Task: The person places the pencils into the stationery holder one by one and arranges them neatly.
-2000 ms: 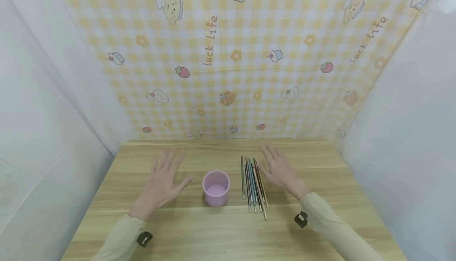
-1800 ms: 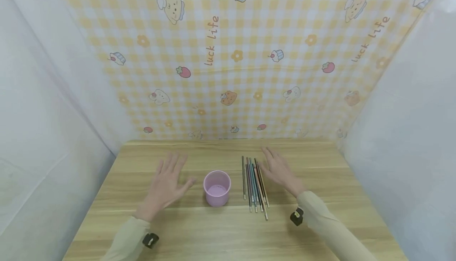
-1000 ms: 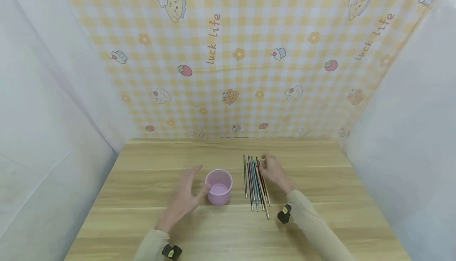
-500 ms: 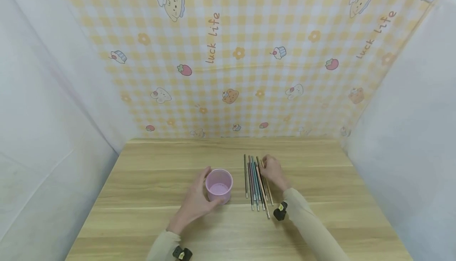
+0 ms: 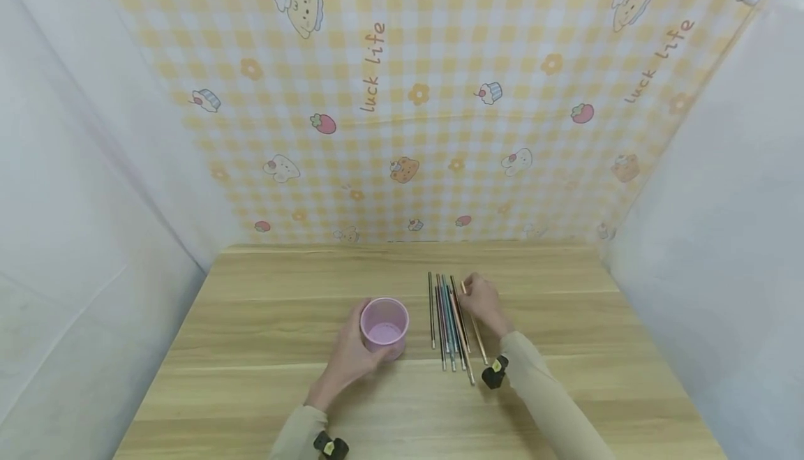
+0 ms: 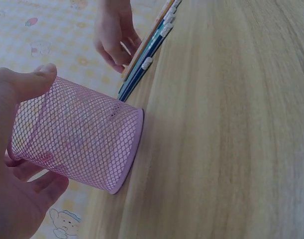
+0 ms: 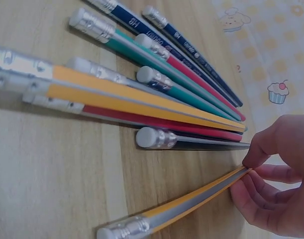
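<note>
A pink mesh cup [image 5: 384,327] [image 6: 82,134] stands on the wooden table, and my left hand [image 5: 348,352] [image 6: 22,109] grips its side, thumb and fingers round it. To the cup's right lies a bundle of pencils [image 5: 449,327] [image 7: 181,99] in several colours, white erasers toward the near side. With thumb and fingertips my right hand [image 5: 484,303] [image 7: 276,179] pinches the far end of a yellow pencil [image 5: 479,338] [image 7: 191,199], which lies apart at the bundle's right. In the left wrist view the right hand [image 6: 117,37] shows beyond the pencils.
The wooden table [image 5: 251,320] ends at a yellow checked cloth [image 5: 414,132] hanging behind it. White sheets stand at the left [image 5: 82,167] and right [image 5: 722,188]. Each sleeve carries a small black device near the wrist.
The left hand has come right from bare table to grip the cup. The right hand has curled its fingers and now pinches a yellow pencil, whose near end has swung right, away from the bundle.
</note>
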{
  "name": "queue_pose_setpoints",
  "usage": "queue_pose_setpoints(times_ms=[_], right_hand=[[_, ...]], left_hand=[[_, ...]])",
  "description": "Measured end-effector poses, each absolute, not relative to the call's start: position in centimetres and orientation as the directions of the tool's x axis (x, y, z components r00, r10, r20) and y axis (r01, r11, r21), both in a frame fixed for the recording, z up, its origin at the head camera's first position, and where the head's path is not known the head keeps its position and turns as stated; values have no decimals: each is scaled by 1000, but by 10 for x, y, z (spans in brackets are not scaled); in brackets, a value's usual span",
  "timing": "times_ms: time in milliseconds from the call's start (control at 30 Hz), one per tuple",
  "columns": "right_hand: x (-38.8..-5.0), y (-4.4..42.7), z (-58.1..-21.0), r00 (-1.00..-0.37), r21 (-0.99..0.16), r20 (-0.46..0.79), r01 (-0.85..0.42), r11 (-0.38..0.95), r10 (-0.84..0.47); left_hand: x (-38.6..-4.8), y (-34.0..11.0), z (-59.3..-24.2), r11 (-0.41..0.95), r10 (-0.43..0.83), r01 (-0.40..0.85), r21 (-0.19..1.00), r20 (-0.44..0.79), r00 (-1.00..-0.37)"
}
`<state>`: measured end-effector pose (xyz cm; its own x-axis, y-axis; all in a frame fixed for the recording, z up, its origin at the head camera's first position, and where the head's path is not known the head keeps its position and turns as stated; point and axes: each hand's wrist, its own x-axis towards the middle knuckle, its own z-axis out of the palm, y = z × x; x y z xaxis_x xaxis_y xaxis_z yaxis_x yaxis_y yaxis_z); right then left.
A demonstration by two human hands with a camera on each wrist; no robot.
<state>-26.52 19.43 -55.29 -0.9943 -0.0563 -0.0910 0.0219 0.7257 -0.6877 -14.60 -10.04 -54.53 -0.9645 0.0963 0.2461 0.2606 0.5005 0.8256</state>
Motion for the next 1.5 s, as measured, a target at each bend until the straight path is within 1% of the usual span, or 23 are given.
queue_pose_setpoints(times_ms=[133, 333, 567, 733, 900, 1000, 1233, 1500], right_hand=[[-264, 195, -549, -996, -719, -74, 26, 694, -39], [-262, 194, -537, -1000, -760, -7, -7, 650, -20], [-259, 192, -524, -1000, -801, 0, 4, 599, 6], [-258, 189, -517, -997, -792, 76, -42, 608, 30], [-257, 186, -511, -988, -793, 147, -91, 603, 45], [-256, 184, -506, -984, -794, 170, -108, 598, 48], [-251, 178, -489, -982, -820, 172, -101, 563, 74], [-245, 165, -464, -966, -845, 243, -168, 509, 84]], left_hand=[[-147, -100, -548, 455, 73, 229, 861, 220, -973], [-148, -100, -551, 425, 59, 230, 876, 226, -972], [-147, -97, -552, 404, 35, 210, 890, 215, -976], [-146, -95, -554, 372, 29, 198, 907, 202, -979], [-146, -93, -557, 372, 16, 203, 906, 212, -977], [-145, -93, -559, 365, 8, 206, 908, 218, -976], [-146, -92, -560, 360, -2, 207, 910, 223, -975], [-148, -92, -562, 358, -2, 232, 904, 249, -969]])
